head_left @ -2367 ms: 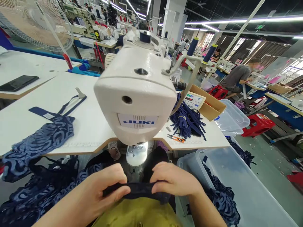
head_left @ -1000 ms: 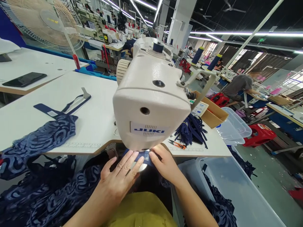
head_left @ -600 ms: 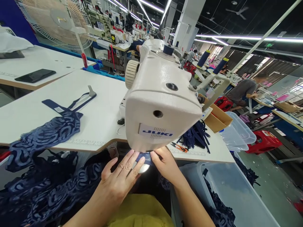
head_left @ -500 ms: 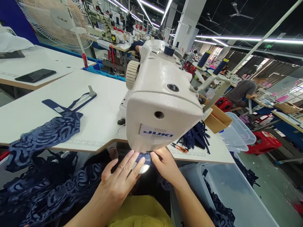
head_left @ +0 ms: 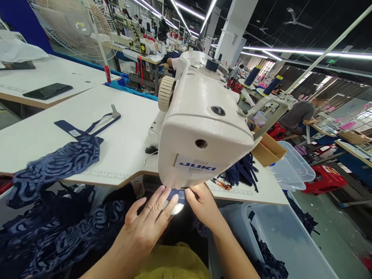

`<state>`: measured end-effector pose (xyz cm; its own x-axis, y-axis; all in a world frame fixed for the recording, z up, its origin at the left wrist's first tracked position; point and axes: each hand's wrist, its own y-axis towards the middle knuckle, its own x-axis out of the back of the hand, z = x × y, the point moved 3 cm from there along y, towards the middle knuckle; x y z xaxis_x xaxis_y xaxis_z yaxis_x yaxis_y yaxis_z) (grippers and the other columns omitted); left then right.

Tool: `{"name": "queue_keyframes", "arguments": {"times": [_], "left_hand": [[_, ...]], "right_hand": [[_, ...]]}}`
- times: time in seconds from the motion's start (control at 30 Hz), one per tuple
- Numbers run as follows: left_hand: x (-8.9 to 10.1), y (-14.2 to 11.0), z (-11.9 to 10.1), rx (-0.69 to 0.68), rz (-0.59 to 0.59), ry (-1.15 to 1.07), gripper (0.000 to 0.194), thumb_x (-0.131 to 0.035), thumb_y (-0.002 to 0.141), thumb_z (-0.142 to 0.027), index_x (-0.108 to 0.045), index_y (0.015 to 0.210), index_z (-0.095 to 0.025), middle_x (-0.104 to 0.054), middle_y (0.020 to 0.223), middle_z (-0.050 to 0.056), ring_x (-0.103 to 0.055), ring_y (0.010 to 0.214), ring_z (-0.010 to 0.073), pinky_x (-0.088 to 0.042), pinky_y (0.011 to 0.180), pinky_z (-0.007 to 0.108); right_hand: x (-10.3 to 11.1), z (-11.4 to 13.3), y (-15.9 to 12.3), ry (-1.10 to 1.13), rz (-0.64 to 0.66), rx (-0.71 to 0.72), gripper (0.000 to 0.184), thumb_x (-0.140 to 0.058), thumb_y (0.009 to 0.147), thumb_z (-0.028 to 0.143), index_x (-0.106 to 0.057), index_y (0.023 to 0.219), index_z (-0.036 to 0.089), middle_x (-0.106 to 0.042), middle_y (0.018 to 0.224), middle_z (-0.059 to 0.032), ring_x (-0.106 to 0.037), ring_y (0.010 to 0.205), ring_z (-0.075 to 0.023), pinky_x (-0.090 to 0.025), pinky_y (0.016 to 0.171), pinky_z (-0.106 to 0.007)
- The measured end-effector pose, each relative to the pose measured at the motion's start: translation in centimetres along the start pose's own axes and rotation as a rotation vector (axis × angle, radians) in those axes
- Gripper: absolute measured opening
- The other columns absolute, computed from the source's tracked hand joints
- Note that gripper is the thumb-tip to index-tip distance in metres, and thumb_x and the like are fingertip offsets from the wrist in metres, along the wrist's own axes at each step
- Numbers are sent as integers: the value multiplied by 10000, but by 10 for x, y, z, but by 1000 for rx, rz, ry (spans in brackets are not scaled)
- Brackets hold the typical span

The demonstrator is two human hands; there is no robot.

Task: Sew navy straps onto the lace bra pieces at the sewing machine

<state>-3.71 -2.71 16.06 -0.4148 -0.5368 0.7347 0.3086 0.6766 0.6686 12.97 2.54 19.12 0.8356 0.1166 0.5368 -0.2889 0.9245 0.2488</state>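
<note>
A white sewing machine [head_left: 203,128] stands in front of me, its head hiding the needle area. Below it, a small navy fabric piece [head_left: 180,196] lies in the lamp light over a shiny round plate [head_left: 178,209]. My left hand [head_left: 148,219] rests flat on the left of this fabric, fingers stretched out and slightly spread. At the fabric's right edge, my right hand [head_left: 202,203] holds it with the thumb and curled fingers; the fingertips are partly hidden under the machine head.
Left on the white table [head_left: 128,128] lies a navy patterned bra piece [head_left: 64,155] with straps. Orange-handled snips [head_left: 221,183], navy straps [head_left: 242,170] and a cardboard box [head_left: 269,149] are to the right. A plastic bin [head_left: 290,236] holds dark pieces. A phone [head_left: 48,91] lies far left.
The view has shifted slightly, so the machine and table appear a little further right and lower. Both hands keep nearly the same place on the navy fabric.
</note>
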Motion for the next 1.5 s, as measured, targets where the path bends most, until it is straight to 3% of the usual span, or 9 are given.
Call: {"name": "queue_keyframes", "arguments": {"times": [0.37,0.57,0.7,0.8,0.97,1.17,1.3,1.43,1.5], "left_hand": [[10,5,-2,48,-6,-35,447,-404,972,-344,-367,1415,-296,-572,1329,81,-575,1168,210,-285,1014,380],[17,8,-1,78,-9,-82,398,-461,943,-364,-488,1335,-296,-557,1338,100,-569,1164,233,-322,1023,395],[19,8,0,68,-3,-115,416,-500,924,-326,-485,1338,-292,-579,1276,111,-554,1158,255,-358,1009,409],[19,10,-2,21,5,-107,413,-495,927,-316,-489,1337,-275,-598,1236,104,-561,1131,248,-350,1012,400],[19,14,-1,-61,25,-50,406,-492,927,-326,-507,1320,-225,-585,1251,110,-547,1150,243,-360,1017,380],[17,12,5,-215,80,46,433,-545,895,-342,-519,1298,-182,-559,1265,129,-536,1146,259,-380,987,375],[22,5,16,-157,35,-106,197,-534,888,-188,-616,1067,-186,-608,1039,101,-581,1001,226,-422,870,358],[34,-5,52,-37,-144,-56,77,-576,853,-153,-609,880,-217,-604,876,0,-603,761,130,-420,747,302],[39,-9,73,88,-195,107,35,-574,856,-212,-605,872,-211,-599,896,-13,-611,773,147,-440,807,351]], "right_hand": [[-2,-4,-3,53,11,-3,179,-443,942,195,-613,985,227,-589,926,-15,-542,918,-153,-416,819,-254],[-6,-27,-15,185,-21,-89,232,-488,936,284,-472,1157,216,-545,831,19,-523,758,-133,-416,730,-247],[-3,-41,-23,93,14,-94,128,-443,960,325,-505,967,213,-543,815,10,-517,752,-137,-397,703,-247],[0,-52,-28,-106,98,-54,273,-373,989,343,-516,797,212,-550,764,5,-502,737,-149,-374,694,-265],[5,-77,-41,-198,169,-20,289,-379,992,338,-550,799,210,-580,782,5,-534,793,-154,-355,900,-333],[25,-100,-59,72,143,-299,91,-537,908,280,-586,935,209,-588,843,9,-530,779,-140,-395,726,-255],[46,-76,-63,253,164,-369,146,-555,894,331,-584,882,189,-500,686,44,-440,623,-105,-343,598,-226],[49,-22,-49,240,167,-165,181,-503,929,352,-601,896,203,-571,762,19,-498,676,-118,-376,628,-230],[36,0,-36,100,125,-53,172,-487,944,335,-594,888,213,-610,820,-1,-546,749,-141,-397,690,-252]]}}
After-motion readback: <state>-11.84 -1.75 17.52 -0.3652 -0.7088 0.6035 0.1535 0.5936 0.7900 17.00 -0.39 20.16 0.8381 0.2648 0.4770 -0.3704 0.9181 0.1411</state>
